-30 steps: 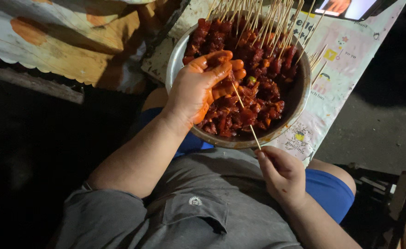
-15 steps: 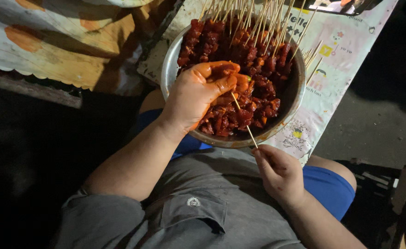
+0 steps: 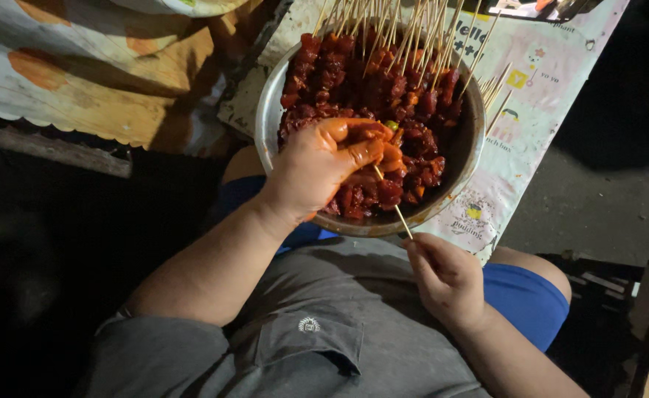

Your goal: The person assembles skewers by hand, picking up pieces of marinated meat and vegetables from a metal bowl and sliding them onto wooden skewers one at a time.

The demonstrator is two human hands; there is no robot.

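- The left hand (image 3: 321, 173), slick with red marinade, curls its fingers together around a piece of meat (image 3: 383, 156) over the near side of the round metal basin (image 3: 265, 110) — its grip is pressed shut on the piece so the skewer can pass through it.
- The right hand (image 3: 446, 276) pinches the blunt end of a thin bamboo skewer (image 3: 394, 203) between thumb and fingertips, below the basin's near rim; the stick slants up and away into the left hand's grip, which seems to steady its aim.
- Finished skewers (image 3: 383, 66) lie packed across the far half of the basin, their bare ends fanning past the far rim, likely to keep the handles clean.
- The basin sits at the near edge of the tabletop (image 3: 546, 88), which is covered with a printed sheet, and overhangs the person's lap.
- Open room is scant: the far side is crowded with sticks, so the working space is the gap between near rim and torso.
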